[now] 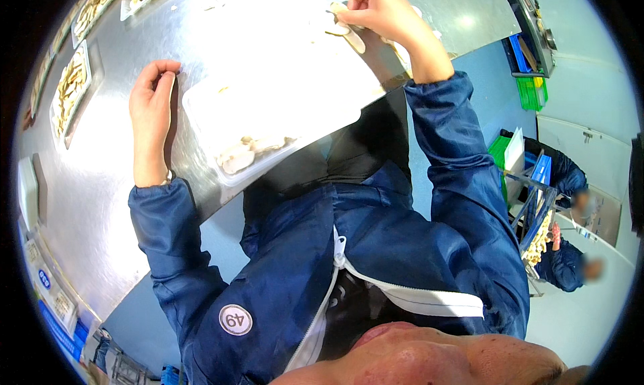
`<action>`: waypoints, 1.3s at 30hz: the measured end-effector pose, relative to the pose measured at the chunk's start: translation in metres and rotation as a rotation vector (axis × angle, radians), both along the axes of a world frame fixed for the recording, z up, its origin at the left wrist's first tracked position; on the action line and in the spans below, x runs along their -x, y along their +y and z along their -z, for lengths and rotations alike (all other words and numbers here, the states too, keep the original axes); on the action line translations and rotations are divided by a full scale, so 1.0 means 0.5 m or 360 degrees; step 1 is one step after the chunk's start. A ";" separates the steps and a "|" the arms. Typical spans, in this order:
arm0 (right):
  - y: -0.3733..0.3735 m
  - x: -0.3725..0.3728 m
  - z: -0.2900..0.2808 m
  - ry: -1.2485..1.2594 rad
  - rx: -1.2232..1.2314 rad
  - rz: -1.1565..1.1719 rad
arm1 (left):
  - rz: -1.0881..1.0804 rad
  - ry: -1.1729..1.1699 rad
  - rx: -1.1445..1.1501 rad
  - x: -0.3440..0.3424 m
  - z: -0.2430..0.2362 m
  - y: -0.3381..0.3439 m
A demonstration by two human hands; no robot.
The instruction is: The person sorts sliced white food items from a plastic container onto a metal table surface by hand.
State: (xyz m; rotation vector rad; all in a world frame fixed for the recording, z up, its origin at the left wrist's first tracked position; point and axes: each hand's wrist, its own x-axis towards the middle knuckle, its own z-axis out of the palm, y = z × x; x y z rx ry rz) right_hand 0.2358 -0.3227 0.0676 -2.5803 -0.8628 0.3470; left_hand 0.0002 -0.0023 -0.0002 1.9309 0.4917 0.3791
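Observation:
My right hand (386, 12) is at the far right of the metal table, thumb and fingers pinched on a pale slice with a brown edge (334, 8), which looks like mushroom. More such slices (353, 40) lie just under and beside it. Loosely curled, my left hand (151, 106) rests on the table left of a white plastic tray (194, 113); a small gap shows between thumb and fingers, and nothing is seen in them. Several slices (238, 158) lie in the tray's near end. Glare washes out the tray's middle and far part.
Trays of pale slices (69, 89) stand along the table's left and far left. The steel tabletop (100, 210) ends close to my body. To the right, beyond the blue floor, are green crates (531, 93), a cart (530, 204) and other people in dark blue.

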 end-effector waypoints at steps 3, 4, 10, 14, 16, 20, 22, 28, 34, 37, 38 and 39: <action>-0.035 0.003 0.021 -0.0235 0.0104 -0.0045 | 0.0013 0.0059 -0.0012 -0.001 0.001 0.003; -0.039 0.012 0.014 -0.0204 0.0138 -0.0118 | 0.0004 0.0051 -0.0036 -0.001 0.001 0.002; -0.081 0.019 0.014 -0.0145 -0.0278 -0.0213 | 0.0012 0.0028 -0.0052 -0.003 0.001 0.002; -0.068 0.025 0.019 -0.0174 -0.0226 -0.0316 | 0.0021 0.0030 -0.0111 -0.003 0.002 0.006; -0.063 0.030 0.019 -0.0236 -0.0168 -0.0301 | 0.0018 0.0032 -0.0077 -0.003 0.005 0.007; -0.055 0.034 0.009 -0.0118 -0.0037 -0.0231 | -0.0010 0.0044 -0.0046 -0.001 0.002 0.002; -0.052 0.035 0.002 -0.0124 0.0001 -0.0238 | -0.0011 0.0050 -0.0045 -0.002 -0.001 -0.001; -0.050 0.073 -0.005 -0.0678 0.0003 -0.0348 | 0.0014 0.0041 -0.0028 -0.001 -0.002 -0.002; -0.054 0.082 -0.006 -0.0857 -0.0006 -0.0372 | 0.0012 0.0013 0.0050 -0.002 0.010 0.008; -0.056 0.080 -0.002 -0.0842 -0.0045 -0.0375 | -0.0001 0.0016 -0.0027 0.001 0.009 0.009; -0.060 0.078 -0.001 -0.0810 -0.0068 -0.0374 | -0.0004 0.0049 -0.0121 0.000 0.007 0.005; -0.064 0.077 0.000 -0.0812 -0.0097 -0.0389 | 0.0002 -0.0015 -0.0176 -0.006 0.010 0.001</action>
